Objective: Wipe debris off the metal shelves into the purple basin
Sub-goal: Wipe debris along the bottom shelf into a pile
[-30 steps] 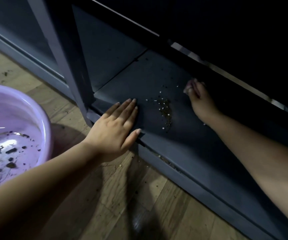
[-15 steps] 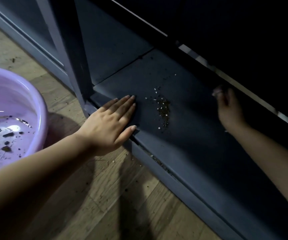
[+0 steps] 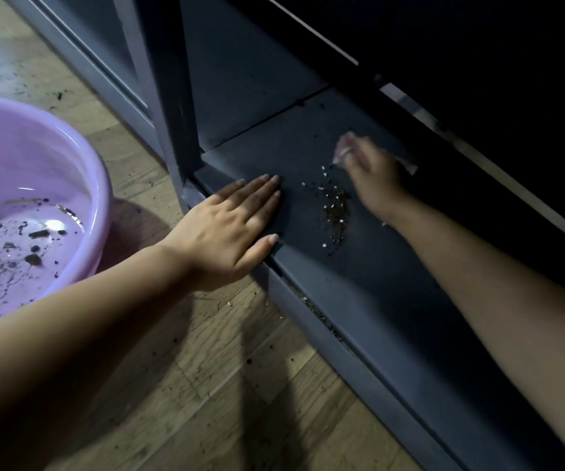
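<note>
Metal shelf (image 3: 376, 266): one debris pile (image 3: 337, 212), two hands.

Probably a home storage corner: dark grey metal shelf (image 3: 359, 266) low over worn wood-plank floor (image 3: 206, 385), plastic basin (image 3: 80, 164) beside its upright post (image 3: 162, 96), grain and grit (image 3: 335, 212) on the shelf.

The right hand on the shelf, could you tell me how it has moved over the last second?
The right hand, holding a blurred pale cloth, swung away toward the back, then returned beside the debris pile. The left hand stayed flat on the shelf.
</note>
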`<state>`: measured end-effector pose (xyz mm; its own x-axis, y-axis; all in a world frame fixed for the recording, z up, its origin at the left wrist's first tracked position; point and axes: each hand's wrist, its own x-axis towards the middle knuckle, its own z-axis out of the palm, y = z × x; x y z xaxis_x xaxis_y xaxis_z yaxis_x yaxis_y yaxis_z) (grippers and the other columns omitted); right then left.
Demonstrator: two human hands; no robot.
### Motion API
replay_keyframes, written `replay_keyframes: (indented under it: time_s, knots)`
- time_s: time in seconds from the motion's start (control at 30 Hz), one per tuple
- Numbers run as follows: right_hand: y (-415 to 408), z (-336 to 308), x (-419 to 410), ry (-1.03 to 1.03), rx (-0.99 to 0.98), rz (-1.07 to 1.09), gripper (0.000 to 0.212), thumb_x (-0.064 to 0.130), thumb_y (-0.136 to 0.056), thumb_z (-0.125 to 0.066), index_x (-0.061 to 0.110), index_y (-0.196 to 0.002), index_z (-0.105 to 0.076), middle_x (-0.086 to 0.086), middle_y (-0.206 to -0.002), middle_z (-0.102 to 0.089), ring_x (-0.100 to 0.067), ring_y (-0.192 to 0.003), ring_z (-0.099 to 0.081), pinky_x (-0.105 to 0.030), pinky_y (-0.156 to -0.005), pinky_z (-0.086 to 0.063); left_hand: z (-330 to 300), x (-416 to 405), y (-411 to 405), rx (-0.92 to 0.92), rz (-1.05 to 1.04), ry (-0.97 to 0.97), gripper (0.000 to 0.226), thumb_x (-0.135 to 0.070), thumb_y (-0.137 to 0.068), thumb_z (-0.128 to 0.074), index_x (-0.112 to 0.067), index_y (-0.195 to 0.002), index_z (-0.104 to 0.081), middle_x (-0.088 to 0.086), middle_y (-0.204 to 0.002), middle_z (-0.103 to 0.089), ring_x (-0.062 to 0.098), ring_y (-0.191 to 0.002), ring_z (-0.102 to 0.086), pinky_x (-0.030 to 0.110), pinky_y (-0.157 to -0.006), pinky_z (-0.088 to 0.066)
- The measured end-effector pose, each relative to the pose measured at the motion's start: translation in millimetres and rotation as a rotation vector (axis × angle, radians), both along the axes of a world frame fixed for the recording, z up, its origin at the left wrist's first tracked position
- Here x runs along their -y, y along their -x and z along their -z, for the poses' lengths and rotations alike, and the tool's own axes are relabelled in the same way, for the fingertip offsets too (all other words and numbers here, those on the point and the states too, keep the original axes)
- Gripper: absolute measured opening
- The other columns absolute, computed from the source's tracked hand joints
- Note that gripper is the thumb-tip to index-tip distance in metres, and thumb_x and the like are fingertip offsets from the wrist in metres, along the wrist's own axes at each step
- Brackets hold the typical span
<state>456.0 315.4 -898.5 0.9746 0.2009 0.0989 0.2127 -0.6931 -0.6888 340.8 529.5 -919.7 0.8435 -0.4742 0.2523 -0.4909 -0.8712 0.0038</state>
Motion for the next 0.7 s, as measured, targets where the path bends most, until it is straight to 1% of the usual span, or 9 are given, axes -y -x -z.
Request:
replay_keyframes:
  time_s: [0.07, 0.1, 0.17, 0.2, 0.27, 0.37, 0.47, 0.6, 0.7]
  knots:
    - [12, 2, -13, 0.066, -0.001, -0.101, 0.047, 0.044, -0.088, -0.035, 0.017, -0.120, -0.056, -0.003, -0.121, -0.059, -0.023, -0.124, -0.050, -0.038, -0.109, -0.034, -1, 0, 0, 0.000, 0.005, 0.000, 0.072, -0.044, -0.101, -0.011, 0.009, -0.135, -0.045, 0.026, -0.141, -0.043, 0.037, -0.131, -0.044, 0.038, -0.110, -0.020]
    - [16, 2, -14, 0.043, -0.021, -0.108, 0.045, 0.040, -0.092, -0.037, 0.013, -0.123, -0.055, -0.004, -0.122, -0.059, -0.015, -0.123, -0.051, -0.033, -0.108, -0.035, -1, 0, 0, -0.003, 0.006, 0.001, 0.073, -0.045, -0.101, -0.010, 0.009, -0.135, -0.045, 0.026, -0.141, -0.043, 0.037, -0.130, -0.044, 0.038, -0.110, -0.020]
    - [17, -3, -11, -0.113, -0.067, -0.072, 0.027, 0.015, -0.099, -0.040, 0.000, -0.117, -0.054, -0.006, -0.108, -0.060, 0.013, -0.096, -0.056, -0.011, -0.092, -0.040, -3, -2, 1, -0.006, -0.001, 0.004, 0.074, -0.045, -0.101, -0.010, 0.009, -0.134, -0.046, 0.026, -0.140, -0.044, 0.037, -0.130, -0.045, 0.037, -0.110, -0.020]
    - [15, -6, -7, -0.186, -0.086, -0.033, 0.020, 0.004, -0.100, -0.037, -0.001, -0.113, -0.052, -0.003, -0.098, -0.057, 0.018, -0.082, -0.055, -0.006, -0.084, -0.039, -3, -4, 1, -0.005, -0.014, 0.008, 0.075, -0.046, -0.101, -0.009, 0.010, -0.134, -0.047, 0.027, -0.140, -0.045, 0.037, -0.129, -0.045, 0.037, -0.109, -0.019]
    - [12, -13, 5, -0.291, -0.038, 0.145, 0.017, -0.001, -0.100, -0.033, 0.003, -0.109, -0.047, 0.003, -0.092, -0.053, 0.012, -0.079, -0.055, -0.009, -0.080, -0.038, -4, -12, -1, 0.000, -0.054, 0.016, 0.077, -0.047, -0.101, -0.008, 0.010, -0.134, -0.047, 0.027, -0.140, -0.045, 0.038, -0.130, -0.045, 0.037, -0.109, -0.019]
    - [-2, -10, 46, -0.220, -0.002, 0.428, 0.033, 0.016, -0.103, -0.031, -0.002, -0.128, -0.043, -0.009, -0.117, -0.052, -0.019, -0.108, -0.051, -0.022, -0.087, -0.035, -6, -29, -8, -0.027, -0.115, 0.021, 0.080, -0.050, -0.100, -0.005, 0.009, -0.135, -0.046, 0.027, -0.141, -0.044, 0.036, -0.131, -0.044, 0.038, -0.110, -0.027]
    - [-17, -2, 79, -0.136, -0.056, 0.563, 0.040, 0.022, -0.103, -0.033, -0.001, -0.135, -0.039, -0.017, -0.137, -0.046, -0.033, -0.123, -0.046, -0.036, -0.099, -0.036, -2, -37, -11, -0.014, -0.102, -0.005, 0.079, -0.048, -0.101, -0.006, 0.011, -0.133, -0.047, 0.028, -0.139, -0.045, 0.037, -0.130, -0.045, 0.044, -0.107, -0.034]
    - [-37, -4, 74, -0.061, -0.095, 0.564, 0.040, 0.022, -0.104, -0.030, 0.001, -0.136, -0.040, -0.014, -0.139, -0.045, -0.031, -0.127, -0.043, -0.031, -0.098, -0.035, 1, -37, -11, 0.015, -0.076, 0.014, 0.074, -0.045, -0.101, -0.011, 0.011, -0.132, -0.048, 0.029, -0.138, -0.045, 0.038, -0.129, -0.046, 0.038, -0.110, -0.025]
    - [-46, -17, 48, 0.008, -0.158, 0.539, 0.042, 0.032, -0.103, -0.028, 0.012, -0.138, -0.040, -0.012, -0.142, -0.042, -0.031, -0.125, -0.043, -0.037, -0.091, -0.040, 1, -38, -11, 0.017, -0.065, 0.036, 0.074, -0.045, -0.101, -0.011, 0.011, -0.132, -0.048, 0.029, -0.138, -0.046, 0.038, -0.128, -0.047, 0.039, -0.107, -0.026]
